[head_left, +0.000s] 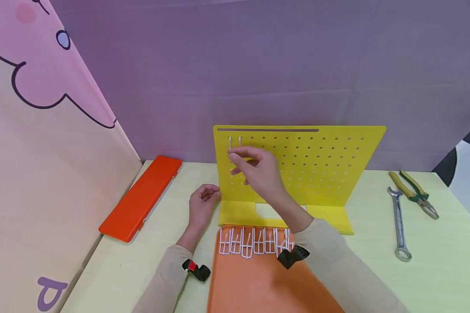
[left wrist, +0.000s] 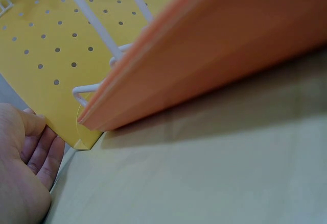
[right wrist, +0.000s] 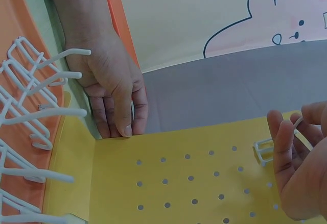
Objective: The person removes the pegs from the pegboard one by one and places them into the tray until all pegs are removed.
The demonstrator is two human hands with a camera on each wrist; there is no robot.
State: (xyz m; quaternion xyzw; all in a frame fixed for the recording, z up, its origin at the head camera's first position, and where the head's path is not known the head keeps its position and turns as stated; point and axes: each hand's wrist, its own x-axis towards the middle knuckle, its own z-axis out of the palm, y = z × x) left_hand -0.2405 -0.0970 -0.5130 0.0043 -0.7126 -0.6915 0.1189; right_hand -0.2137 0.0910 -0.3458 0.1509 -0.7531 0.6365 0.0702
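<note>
A yellow pegboard (head_left: 297, 174) stands upright on the table. At its upper left corner, my right hand (head_left: 260, 169) pinches a white wire hook (right wrist: 263, 151) set against the board; in the head view the fingers hide part of it. Down at the board's left edge, my left hand (head_left: 204, 204) holds that edge between thumb and fingertips, as the left wrist view (left wrist: 30, 152) also shows. Several more white wire hooks (head_left: 246, 245) lie in a row at the far end of an orange tray (head_left: 250, 282) in front of the board.
A red flat case (head_left: 141, 198) lies on the table (head_left: 376, 269) at left. On the right are a combination wrench (head_left: 398, 224) and pliers (head_left: 415, 193) with green and yellow handles. A purple cloth (head_left: 278, 65) hangs behind the board.
</note>
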